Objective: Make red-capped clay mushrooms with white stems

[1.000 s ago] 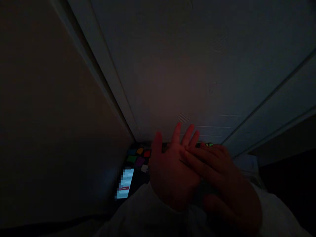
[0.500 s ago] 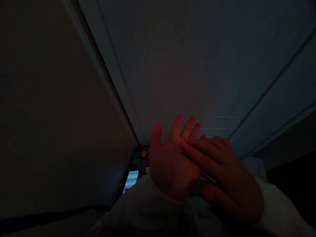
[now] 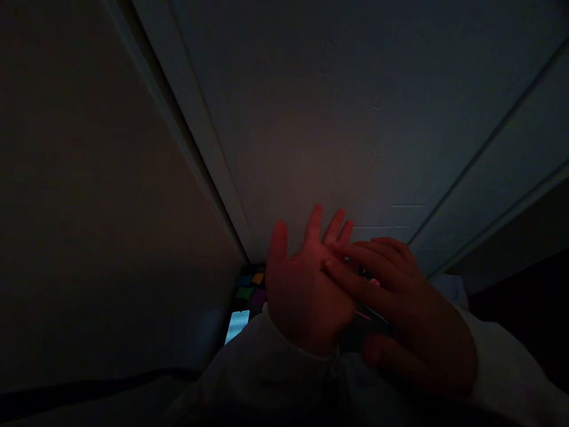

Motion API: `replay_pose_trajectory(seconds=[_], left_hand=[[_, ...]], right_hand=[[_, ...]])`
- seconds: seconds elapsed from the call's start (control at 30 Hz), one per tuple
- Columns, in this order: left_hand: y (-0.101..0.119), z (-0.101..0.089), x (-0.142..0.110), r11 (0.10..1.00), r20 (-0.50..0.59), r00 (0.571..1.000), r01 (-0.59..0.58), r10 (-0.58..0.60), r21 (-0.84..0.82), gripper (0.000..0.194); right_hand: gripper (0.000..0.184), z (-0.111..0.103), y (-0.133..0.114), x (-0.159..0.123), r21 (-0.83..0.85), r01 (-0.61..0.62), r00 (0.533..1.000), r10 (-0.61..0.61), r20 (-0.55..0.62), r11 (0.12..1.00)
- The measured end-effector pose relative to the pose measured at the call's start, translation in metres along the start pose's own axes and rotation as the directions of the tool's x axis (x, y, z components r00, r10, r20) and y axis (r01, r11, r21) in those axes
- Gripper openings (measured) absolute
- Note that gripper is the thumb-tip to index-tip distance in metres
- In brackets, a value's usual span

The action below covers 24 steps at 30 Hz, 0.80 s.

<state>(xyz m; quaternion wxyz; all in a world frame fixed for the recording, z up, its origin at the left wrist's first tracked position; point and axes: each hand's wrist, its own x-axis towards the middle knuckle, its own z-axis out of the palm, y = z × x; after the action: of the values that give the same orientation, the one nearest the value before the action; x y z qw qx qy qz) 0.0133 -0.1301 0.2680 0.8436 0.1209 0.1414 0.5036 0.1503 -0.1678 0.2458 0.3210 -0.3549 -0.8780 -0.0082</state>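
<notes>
In the dim light my left hand [image 3: 309, 290] is held palm up with its thumb and fingers spread; it holds nothing. From the right, my right hand [image 3: 400, 308] reaches across with its fingers stretched out, and two fingertips appear to rest on the left palm near the base of the fingers. A reddish glow lies on the left palm and fingers. Both wrists are in pale sleeves. Behind the hands, dark items show in part, too dim and covered to name.
A lit phone screen [image 3: 237, 326] shows at lower left, beside several coloured patches or blocks [image 3: 251, 289]. A pale panelled surface [image 3: 302, 130] stands ahead. A dark panel [image 3: 111, 207] rises on the left. A pale object [image 3: 451, 289] sits at right, partly behind my sleeve.
Both hands have shifted slightly left in the picture. My right fingertips sit a little further left on the left palm. A small pinkish thing now shows between the right fingers.
</notes>
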Motion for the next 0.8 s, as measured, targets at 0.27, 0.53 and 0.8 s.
replay_pose_trajectory(seconds=[0.27,0.53,0.8], left_hand=[[0.007,-0.003,0.004,0.999,-0.028,0.999,0.017,-0.018,-0.043,0.06],[0.011,-0.014,0.011,0.997,-0.036,0.999,0.031,-0.034,-0.078,0.059],[0.009,-0.019,0.016,0.995,-0.02,0.999,0.029,-0.031,-0.095,0.059]], right_hand=[[0.066,0.004,0.003,0.006,-0.033,0.038,0.999,-0.037,0.031,0.999],[0.072,0.009,0.01,0.013,-0.11,0.071,0.993,-0.059,0.105,0.991],[0.074,0.01,0.015,0.013,-0.134,0.086,0.985,-0.064,0.158,0.987]])
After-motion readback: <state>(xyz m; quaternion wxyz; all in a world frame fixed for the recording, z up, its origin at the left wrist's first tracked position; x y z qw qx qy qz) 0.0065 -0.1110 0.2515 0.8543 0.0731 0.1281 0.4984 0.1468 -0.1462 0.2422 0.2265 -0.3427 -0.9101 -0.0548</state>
